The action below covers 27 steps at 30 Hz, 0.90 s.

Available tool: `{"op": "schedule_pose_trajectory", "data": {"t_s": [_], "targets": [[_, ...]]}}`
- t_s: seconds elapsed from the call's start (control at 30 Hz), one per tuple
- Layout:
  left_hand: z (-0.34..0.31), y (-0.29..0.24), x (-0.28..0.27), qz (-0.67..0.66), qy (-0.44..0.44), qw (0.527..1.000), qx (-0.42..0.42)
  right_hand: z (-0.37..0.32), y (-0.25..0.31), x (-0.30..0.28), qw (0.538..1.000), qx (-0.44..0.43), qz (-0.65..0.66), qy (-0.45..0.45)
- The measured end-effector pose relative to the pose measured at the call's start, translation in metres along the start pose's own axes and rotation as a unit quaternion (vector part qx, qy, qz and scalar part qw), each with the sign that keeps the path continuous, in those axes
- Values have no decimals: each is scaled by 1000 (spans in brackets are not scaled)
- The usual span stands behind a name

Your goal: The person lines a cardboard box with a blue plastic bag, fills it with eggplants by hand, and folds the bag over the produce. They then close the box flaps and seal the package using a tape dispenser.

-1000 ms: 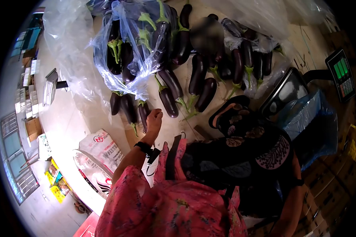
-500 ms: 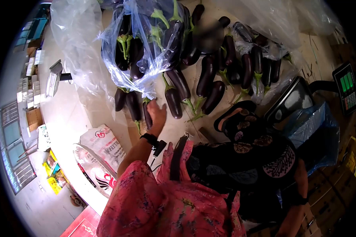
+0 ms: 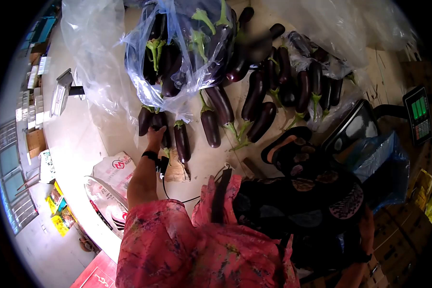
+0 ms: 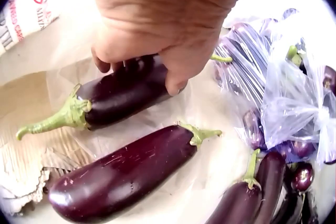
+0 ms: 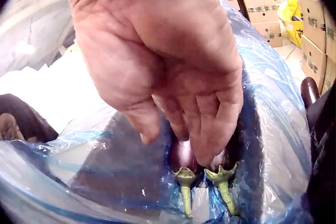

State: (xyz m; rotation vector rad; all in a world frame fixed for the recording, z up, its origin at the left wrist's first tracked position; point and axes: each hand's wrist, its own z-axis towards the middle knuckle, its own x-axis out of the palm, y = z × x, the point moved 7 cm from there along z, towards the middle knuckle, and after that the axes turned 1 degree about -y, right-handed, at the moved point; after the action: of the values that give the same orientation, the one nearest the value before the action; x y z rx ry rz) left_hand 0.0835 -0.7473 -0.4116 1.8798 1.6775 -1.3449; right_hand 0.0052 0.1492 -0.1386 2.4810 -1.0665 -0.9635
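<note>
Left hand (image 4: 157, 29) has shifted from one glossy purple eggplant (image 4: 126, 176) to its green-stemmed neighbour (image 4: 131, 90) on pale floor, gripping it, so handling passes there; right hand (image 5: 168, 66) open, fingers together, over translucent blue plastic bag (image 5: 275, 95).

the person wears a red-pink top (image 3: 173, 240) with dark mottled print, black patterned clothing (image 3: 297, 206) with pale leaf shapes, a black left wristband (image 3: 150, 155) and a dark right wristband (image 3: 367, 258).
</note>
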Motion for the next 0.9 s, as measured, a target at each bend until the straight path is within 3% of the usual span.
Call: {"op": "schedule_pose_trajectory", "data": {"t_s": [0.1,0.13,0.23,0.33,0.37,0.4,0.43,0.53,0.57,0.6,0.63,0.67,0.73,0.77,0.8,0.83,0.9], "targets": [[-10,-8,17,51,-33,997,49,0,-60,-8,1000,-6,-12,-11],[-17,-8,23,31,-72,997,28,-1,-62,-7,1000,-8,-16,-15],[-23,3,41,-174,-17,984,32,-8,-48,-9,996,13,-65,-57],[-72,-26,41,-233,122,964,-42,6,-61,-13,999,-18,5,-41],[-91,-37,51,-267,166,947,-64,11,-64,-12,999,-35,13,-38],[-105,-43,72,-374,252,892,-39,12,-58,-10,997,-55,-25,-49],[-106,-39,83,-385,254,886,-43,12,-52,-12,994,-73,-64,-58],[-118,-33,105,-496,325,799,-97,12,-27,-14,971,-123,-172,-109],[-119,-24,110,-520,353,766,-134,14,-7,-3,991,-83,-78,-77],[-116,-17,113,-512,371,763,-132,16,18,6,997,-37,22,-62],[-115,-9,115,-501,400,756,-129,15,29,8,994,-83,1,-74],[-99,5,111,-266,363,888,99,16,53,7,990,-62,-108,-70],[-86,29,118,-359,367,857,-35,7,67,4,978,-93,-150,-111],[-85,37,119,-405,356,836,-102,-2,80,1,992,-7,-99,-80],[-121,12,109,-409,427,786,-179,-5,70,-6,991,-22,-83,-104],[-167,-27,86,-362,492,773,-172,-6,58,-11,989,-42,-69,-123],[-165,-16,73,-397,392,816,-153,-14,43,-29,989,-40,-20,-140]]}}
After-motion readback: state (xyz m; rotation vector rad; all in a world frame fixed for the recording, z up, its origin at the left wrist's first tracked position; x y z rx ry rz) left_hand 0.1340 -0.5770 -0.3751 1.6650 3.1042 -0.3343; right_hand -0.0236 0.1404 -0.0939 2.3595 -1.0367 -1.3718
